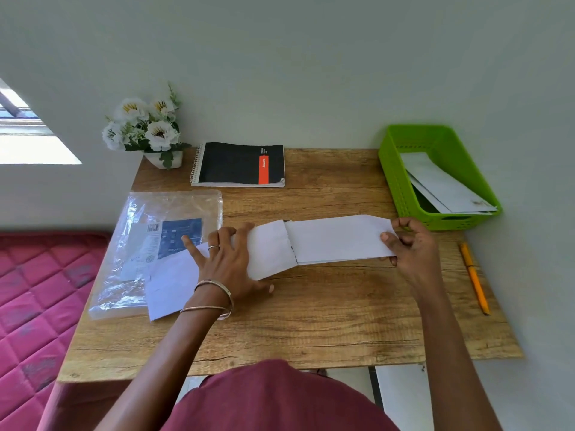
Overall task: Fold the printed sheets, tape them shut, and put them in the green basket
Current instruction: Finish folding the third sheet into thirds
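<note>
— So, nearest first: left hand [231, 259] pressed flat, fingers spread wide, pinning the near end of the folded sheet [317, 244] to the wooden table [311, 321]. Right hand [410, 244] pinching the other end, fingers closed narrow on the paper's edge.

— Folding step, then?

— Looks like it: creasing, not yet taped. Next move probably calls for flattening the crease, then finding tape; none in view.

— Anything else close by?

— One loose sheet [169, 287] under the left wrist, lying partly on one clear plastic bag [155, 231]. One yellow pen [474, 278] at the right edge.

— And farther back?

— One green basket [404, 188] just beyond the right hand, holding at least two folded sheets [445, 188]; exact number hard to tell. One black notebook [241, 163], one pot of white flowers [146, 129] against the wall.
</note>
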The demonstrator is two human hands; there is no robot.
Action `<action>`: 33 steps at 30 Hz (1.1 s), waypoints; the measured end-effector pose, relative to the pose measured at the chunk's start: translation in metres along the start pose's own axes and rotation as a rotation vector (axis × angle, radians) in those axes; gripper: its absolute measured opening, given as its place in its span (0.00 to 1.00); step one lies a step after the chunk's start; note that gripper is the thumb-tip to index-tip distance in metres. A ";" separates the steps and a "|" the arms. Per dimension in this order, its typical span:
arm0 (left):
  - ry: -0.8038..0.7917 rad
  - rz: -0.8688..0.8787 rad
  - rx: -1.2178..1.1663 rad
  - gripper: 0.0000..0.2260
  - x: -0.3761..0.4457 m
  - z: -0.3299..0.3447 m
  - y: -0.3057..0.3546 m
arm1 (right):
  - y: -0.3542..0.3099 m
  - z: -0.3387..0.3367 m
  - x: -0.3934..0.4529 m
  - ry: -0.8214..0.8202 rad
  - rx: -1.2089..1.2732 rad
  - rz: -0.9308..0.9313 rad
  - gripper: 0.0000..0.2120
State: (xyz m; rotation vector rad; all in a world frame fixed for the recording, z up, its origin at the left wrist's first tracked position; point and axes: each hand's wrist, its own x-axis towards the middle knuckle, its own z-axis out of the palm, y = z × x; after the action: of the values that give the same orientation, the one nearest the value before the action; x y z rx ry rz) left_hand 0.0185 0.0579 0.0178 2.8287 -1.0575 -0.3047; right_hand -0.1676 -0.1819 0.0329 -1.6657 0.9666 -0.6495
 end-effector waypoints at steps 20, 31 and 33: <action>-0.011 0.107 0.032 0.52 -0.006 0.001 0.022 | 0.004 0.088 -0.052 -0.123 0.055 -0.124 0.08; -0.002 0.169 0.010 0.50 -0.008 0.000 0.032 | 0.000 0.100 -0.058 -0.365 -0.002 0.013 0.22; -0.003 0.172 0.012 0.50 -0.007 0.000 0.033 | -0.002 0.098 -0.057 -0.402 0.034 0.047 0.22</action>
State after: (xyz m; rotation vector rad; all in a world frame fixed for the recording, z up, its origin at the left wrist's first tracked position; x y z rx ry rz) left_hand -0.0081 0.0379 0.0248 2.7233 -1.2970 -0.2869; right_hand -0.1182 -0.0826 0.0085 -1.6556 0.6968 -0.2798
